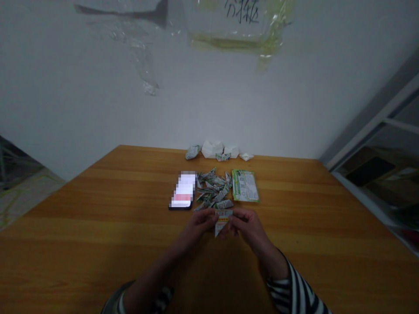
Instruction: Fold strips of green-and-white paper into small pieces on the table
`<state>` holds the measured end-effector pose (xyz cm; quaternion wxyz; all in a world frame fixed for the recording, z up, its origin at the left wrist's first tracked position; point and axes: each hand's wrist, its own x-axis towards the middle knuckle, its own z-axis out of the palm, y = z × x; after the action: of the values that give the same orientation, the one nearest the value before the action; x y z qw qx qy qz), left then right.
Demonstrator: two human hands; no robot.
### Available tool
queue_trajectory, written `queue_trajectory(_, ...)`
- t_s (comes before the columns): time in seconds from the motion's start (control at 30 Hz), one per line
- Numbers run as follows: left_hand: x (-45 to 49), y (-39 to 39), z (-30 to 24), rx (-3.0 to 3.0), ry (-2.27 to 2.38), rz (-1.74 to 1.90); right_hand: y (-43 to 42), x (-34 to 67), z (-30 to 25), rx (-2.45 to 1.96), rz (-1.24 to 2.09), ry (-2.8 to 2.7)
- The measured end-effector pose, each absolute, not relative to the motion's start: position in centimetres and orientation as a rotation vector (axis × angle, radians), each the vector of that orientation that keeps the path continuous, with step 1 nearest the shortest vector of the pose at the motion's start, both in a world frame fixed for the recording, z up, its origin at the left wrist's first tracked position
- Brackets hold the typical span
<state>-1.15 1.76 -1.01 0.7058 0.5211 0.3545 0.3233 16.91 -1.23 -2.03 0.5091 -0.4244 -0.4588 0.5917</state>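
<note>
On the left of the wooden tabletop (98,218) we are seeing a smartphone (183,190) lying face up, its lit screen blurred; it is probably lying there so that it can be glanced at beside the hands. Far back, a crumpled printed wrapper (192,152) is sitting left of the crumpled white tissues (212,149), with a small folded strip (223,157) lying just in front of them; by the look of it, this row is standing near the wall to leave the near side for handling. Right of the phone, a loose heap of folded printed strips (214,188) is lying just beyond the hands, likely for easy reach. Farther right, a flat green-edged packet (246,186) is resting print side up, apparently set apart from the heap.

As for the grip, the left hand (201,221) is pinching the left edge of a folded printed wrapper piece (223,216), its thumb on the near face and its fingers nearly closed behind. We are finding that piece in the air between the hands, just nearer than the heap, its straight edge far and its point near. The right hand (246,223) is pinching its right edge, thumb and fingers pressing together on it; both hands are probably holding opposite edges to steady the fold. We are unable to tell how the hidden fingertips are placed.
</note>
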Motion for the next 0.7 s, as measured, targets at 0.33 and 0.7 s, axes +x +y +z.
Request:
queue_trajectory(0.33, -1.8, 2.0, -0.4, 1.059, 0.721, 0.676, -1.3, 17.2, -2.3, -1.022, 1.305, -1.145)
queue_trajectory(0.7, -2.0, 1.8, -0.7, 1.149, 0.776, 0.464, -1.9, 17.1, -2.2, -1.096, 0.879, -1.585)
